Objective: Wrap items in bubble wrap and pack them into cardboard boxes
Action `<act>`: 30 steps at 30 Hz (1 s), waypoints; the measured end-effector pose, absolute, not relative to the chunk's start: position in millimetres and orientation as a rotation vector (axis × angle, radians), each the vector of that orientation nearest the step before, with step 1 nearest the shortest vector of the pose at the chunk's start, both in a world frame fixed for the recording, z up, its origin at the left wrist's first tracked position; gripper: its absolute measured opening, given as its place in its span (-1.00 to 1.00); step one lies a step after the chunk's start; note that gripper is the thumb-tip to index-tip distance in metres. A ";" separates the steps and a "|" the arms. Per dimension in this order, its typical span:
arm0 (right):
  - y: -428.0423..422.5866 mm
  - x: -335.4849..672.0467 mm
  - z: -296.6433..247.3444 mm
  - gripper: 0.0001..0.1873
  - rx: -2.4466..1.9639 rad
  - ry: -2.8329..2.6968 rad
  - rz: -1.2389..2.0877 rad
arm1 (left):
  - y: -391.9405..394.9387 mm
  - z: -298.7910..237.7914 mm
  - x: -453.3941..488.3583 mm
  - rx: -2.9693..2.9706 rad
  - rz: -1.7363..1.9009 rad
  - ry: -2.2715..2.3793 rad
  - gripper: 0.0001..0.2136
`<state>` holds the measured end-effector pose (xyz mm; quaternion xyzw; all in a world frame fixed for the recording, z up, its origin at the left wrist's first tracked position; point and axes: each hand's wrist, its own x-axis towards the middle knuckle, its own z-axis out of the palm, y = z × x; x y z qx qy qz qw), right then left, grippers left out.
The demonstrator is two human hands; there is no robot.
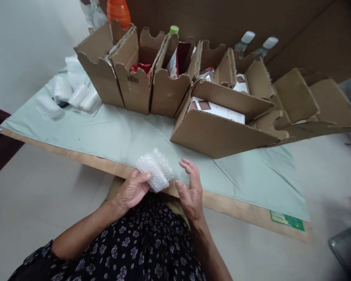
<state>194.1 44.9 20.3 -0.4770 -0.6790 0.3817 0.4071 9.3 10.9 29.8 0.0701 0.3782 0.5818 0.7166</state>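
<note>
My left hand [137,187] grips a folded piece of bubble wrap [154,171], its thumb lying on top near the left edge. The wrap is clear and whitish; whether anything lies inside it I cannot make out. To its right, my right hand [190,191] is raised with fingers apart, holding nothing and not touching the wrap. Both hands are over the front edge of a table with a pale green cloth [119,132].
Several open cardboard boxes [163,95] line the back of the table, with packets inside. One box [222,132] sits nearer, at right. More bubble-wrapped bundles [78,93] lie at left. Behind stand an orange container [118,13] and white-capped bottles [247,38].
</note>
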 end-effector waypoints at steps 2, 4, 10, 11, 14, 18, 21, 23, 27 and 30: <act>48.6 199.8 21.6 -0.39 -1.151 -1.615 1.177 | 11.8 33.5 9.7 0.187 1.271 0.851 -0.50; 46.2 197.4 20.6 -0.40 -1.063 -1.604 1.376 | 13.0 34.5 12.3 0.216 1.271 0.913 -0.50; 25.9 172.7 5.8 -0.63 -1.136 -1.673 1.036 | 15.4 22.6 28.7 0.293 1.267 1.107 -0.55; 26.5 174.8 5.9 -0.72 -1.160 -1.666 1.004 | 15.4 20.4 31.0 0.321 1.231 1.103 -0.56; 37.9 203.3 24.1 -0.78 -1.199 -1.711 0.963 | 18.8 17.3 32.6 0.467 1.143 1.047 -0.54; 71.9 275.7 94.2 -0.71 -1.281 -1.737 0.671 | 41.0 19.4 22.1 0.779 1.225 1.105 -0.54; 113.3 323.7 159.9 -0.72 -1.352 -1.719 0.196 | 66.0 16.2 16.1 1.020 1.187 1.327 -0.65; 149.4 341.9 195.6 -0.72 -1.461 -1.845 -0.050 | 78.2 8.6 17.3 1.131 1.136 1.457 -0.73; 225.7 343.0 226.6 -0.96 -1.833 -2.404 -0.288 | 84.6 -11.1 25.6 1.408 1.160 1.462 -0.86; 266.4 322.6 219.7 -0.81 -1.906 -2.628 -0.285 | 82.8 -18.8 27.5 1.561 1.173 1.402 -0.88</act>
